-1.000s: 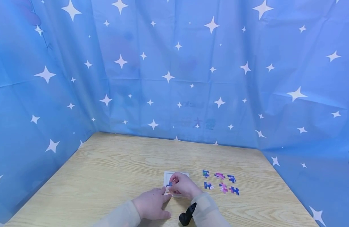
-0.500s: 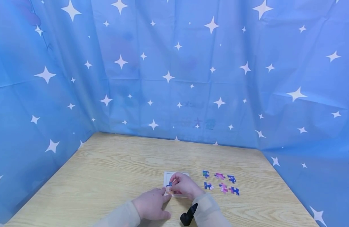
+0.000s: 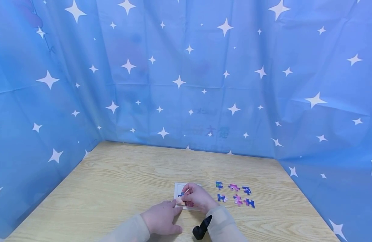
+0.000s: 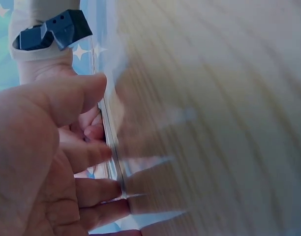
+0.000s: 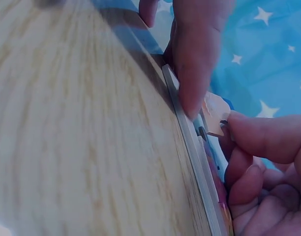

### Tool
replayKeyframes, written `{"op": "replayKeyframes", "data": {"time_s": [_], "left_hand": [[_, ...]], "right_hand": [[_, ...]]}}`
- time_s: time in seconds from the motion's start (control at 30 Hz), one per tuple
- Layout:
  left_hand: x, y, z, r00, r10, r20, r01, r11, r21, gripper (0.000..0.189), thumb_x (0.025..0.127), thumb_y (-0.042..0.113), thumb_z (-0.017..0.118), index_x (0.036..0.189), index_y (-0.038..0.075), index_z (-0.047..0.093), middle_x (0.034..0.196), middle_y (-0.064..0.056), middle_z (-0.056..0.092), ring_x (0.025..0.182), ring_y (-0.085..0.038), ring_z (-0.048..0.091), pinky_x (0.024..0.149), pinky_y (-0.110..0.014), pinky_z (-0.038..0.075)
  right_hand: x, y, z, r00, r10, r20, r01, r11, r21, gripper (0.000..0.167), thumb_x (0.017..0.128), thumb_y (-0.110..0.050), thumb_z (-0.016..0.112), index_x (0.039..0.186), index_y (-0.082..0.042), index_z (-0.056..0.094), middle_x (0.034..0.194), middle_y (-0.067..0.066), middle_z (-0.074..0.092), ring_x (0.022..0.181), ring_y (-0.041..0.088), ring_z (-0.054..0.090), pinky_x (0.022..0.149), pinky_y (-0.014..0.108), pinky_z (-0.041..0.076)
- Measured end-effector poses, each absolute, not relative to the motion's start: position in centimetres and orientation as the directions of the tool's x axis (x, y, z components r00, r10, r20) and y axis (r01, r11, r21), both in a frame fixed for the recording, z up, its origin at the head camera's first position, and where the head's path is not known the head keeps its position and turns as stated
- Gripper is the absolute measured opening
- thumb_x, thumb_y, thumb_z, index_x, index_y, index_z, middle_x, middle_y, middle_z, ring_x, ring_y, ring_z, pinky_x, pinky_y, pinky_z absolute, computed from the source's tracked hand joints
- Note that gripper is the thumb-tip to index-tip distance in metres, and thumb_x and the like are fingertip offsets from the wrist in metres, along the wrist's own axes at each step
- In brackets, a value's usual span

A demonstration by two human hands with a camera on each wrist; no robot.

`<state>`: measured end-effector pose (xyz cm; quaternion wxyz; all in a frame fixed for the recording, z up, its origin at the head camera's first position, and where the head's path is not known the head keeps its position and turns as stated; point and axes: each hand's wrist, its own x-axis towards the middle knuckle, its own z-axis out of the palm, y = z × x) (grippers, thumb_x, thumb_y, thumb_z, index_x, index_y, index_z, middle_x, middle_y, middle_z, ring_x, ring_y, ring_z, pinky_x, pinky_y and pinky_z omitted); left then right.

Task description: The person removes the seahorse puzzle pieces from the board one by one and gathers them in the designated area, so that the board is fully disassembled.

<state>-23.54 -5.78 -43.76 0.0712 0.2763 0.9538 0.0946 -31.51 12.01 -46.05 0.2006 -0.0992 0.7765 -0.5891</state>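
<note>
A small white-rimmed puzzle tray (image 3: pixel 178 188) lies on the table. At its lower left corner, a puzzle piece (image 5: pixel 215 113), pale peach with some blue, is pinched between the thumb and fingers of my right hand (image 3: pixel 200 197); in the right wrist view it stands tilted over the tray's rim. Pink and red pieces (image 3: pixel 189 204) show inside the tray below that hand, which hides much of the tray. My left hand (image 3: pixel 162 216) rests on the table with extended fingers, their tips touching the tray's left and near edges.
Several loose puzzle pieces lie right of the tray in two rows, among them a green-and-blue one (image 3: pixel 219 185) and a pink one (image 3: pixel 237 200). A black wrist camera (image 3: pixel 201 228) sits on the right cuff. A blue star-patterned curtain (image 3: pixel 180 111) borders the table (image 3: pixel 128 178).
My right hand has shifted very slightly right, and the pinched piece has tilted a little. My left hand stays where it was, as do the loose pieces.
</note>
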Motion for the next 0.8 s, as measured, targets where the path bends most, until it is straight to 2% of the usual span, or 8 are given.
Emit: {"op": "replayKeyframes", "data": {"time_s": [0.37, 0.8], "left_hand": [[-23.3, -4.1, -43.8, -0.859, 0.508, -0.061, 0.489, 0.851, 0.19, 0.073, 0.081, 0.059, 0.062, 0.135, 0.01, 0.056, 0.13, -0.024, 0.055, 0.118, -0.037, 0.055, 0.095, -0.041, 0.048], [-23.3, -3.6, -43.6, -0.867, 0.496, -0.06, 0.48, 0.86, 0.171, 0.068, 0.081, 0.056, 0.061, 0.129, 0.008, 0.061, 0.122, -0.024, 0.061, 0.115, -0.035, 0.057, 0.093, -0.04, 0.049]], "right_hand": [[-31.5, 12.0, -46.0, -0.904, -0.368, -0.217, 0.133, 0.239, -0.962, 0.017, 0.087, 0.0, 0.065, 0.101, -0.001, 0.055, 0.079, 0.006, 0.059, 0.065, 0.016, 0.057, 0.063, 0.028, 0.051], [-31.8, 12.0, -46.3, -0.91, -0.366, -0.197, 0.124, 0.213, -0.969, 0.017, 0.086, -0.001, 0.065, 0.099, -0.001, 0.054, 0.073, 0.004, 0.06, 0.058, 0.015, 0.053, 0.056, 0.025, 0.046]]}}
